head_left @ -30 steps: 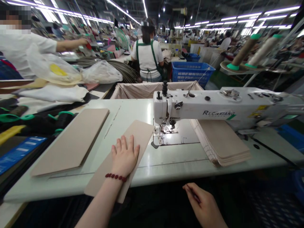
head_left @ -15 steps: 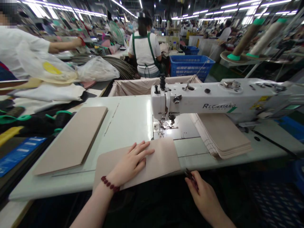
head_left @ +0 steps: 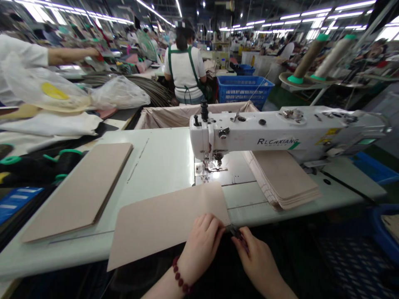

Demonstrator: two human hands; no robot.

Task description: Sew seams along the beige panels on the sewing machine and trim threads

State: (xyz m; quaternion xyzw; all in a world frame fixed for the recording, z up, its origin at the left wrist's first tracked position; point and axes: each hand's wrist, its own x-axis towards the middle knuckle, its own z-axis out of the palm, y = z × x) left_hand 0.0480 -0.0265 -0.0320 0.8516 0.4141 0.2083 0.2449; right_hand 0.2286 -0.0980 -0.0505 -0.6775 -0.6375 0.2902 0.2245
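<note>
Your left hand [head_left: 201,245] pinches the near right corner of the tan panel [head_left: 165,222], fingers curled over its edge, so the corner lifts off the counter [head_left: 162,158] where your other hand can reach it. The panel lies flat on the counter's front edge, just before the sewing machine [head_left: 280,133], partly overhanging toward you. Your right hand [head_left: 258,261] is closed on small snips [head_left: 236,233], their tip at that same corner, wrist low below the counter edge. A stack [head_left: 282,176] of like panels sits under the machine arm; another [head_left: 79,189] lies left.
</note>
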